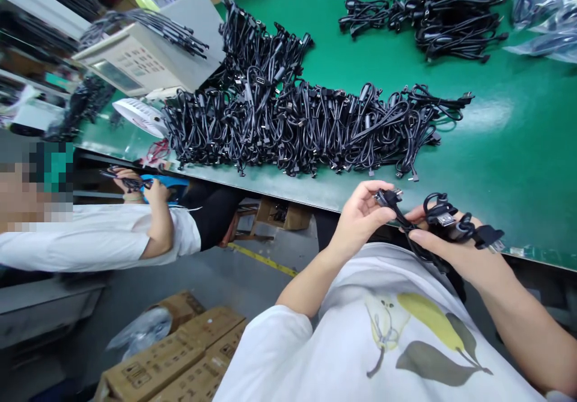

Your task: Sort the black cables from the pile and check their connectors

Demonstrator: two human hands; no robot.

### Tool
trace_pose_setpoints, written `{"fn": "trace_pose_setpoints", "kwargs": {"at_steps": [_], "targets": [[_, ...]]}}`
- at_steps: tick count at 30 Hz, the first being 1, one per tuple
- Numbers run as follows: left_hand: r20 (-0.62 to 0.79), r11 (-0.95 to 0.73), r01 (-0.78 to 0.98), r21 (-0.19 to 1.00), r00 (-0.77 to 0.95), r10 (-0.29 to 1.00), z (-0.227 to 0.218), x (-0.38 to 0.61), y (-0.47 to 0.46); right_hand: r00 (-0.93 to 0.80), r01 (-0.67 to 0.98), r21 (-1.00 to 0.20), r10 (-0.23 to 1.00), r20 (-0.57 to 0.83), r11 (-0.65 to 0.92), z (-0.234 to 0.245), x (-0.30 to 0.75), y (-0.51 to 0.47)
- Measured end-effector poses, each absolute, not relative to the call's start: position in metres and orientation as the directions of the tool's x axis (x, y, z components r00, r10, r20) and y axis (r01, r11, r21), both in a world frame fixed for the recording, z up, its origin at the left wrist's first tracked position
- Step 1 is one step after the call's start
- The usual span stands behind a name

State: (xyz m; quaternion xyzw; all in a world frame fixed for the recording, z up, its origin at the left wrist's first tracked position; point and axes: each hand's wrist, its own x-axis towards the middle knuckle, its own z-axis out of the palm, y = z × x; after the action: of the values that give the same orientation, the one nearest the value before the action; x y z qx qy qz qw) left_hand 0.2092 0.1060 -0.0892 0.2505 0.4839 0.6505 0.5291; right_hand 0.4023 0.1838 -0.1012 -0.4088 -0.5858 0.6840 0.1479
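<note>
Near the table's front edge, my left hand (363,213) pinches the connector end of a black cable (406,223). To its right, my right hand (444,243) is closed around the same bundled cable, its thumb pressed on the strands. More black cable with a USB plug (444,217) lies over the fingers of that hand, and another plug (489,238) sticks out toward the right over the wrist. Part of the bundle hangs below the hands. Beyond them, a long pile of black cables (288,125) stretches across the green table (509,167).
At the back right are more cable bundles (451,11) and clear plastic bags (545,23). A beige tester (135,59) with grey cables on top stands at the left. A co-worker (108,228) holds cable farther left. Cardboard boxes (180,354) sit on the floor.
</note>
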Motion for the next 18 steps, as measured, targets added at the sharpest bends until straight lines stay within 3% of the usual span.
{"fn": "trace_pose_setpoints", "kwargs": {"at_steps": [7,13,18], "targets": [[-0.253,0.063,-0.527,0.848,-0.298,0.92,-0.097,0.212,0.11,-0.647,0.045,-0.807,0.599,-0.472,-0.588,-0.094,0.39,0.181],[-0.235,0.04,-0.527,0.849,-0.309,0.922,-0.094,0.211,0.108,-0.598,0.02,-0.858,0.681,-0.421,-0.513,-0.091,0.386,0.178],[-0.233,0.052,-0.517,0.854,-0.293,0.927,-0.091,0.207,0.11,-0.603,0.044,-0.843,0.659,-0.45,-0.536,-0.094,0.387,0.176]]}}
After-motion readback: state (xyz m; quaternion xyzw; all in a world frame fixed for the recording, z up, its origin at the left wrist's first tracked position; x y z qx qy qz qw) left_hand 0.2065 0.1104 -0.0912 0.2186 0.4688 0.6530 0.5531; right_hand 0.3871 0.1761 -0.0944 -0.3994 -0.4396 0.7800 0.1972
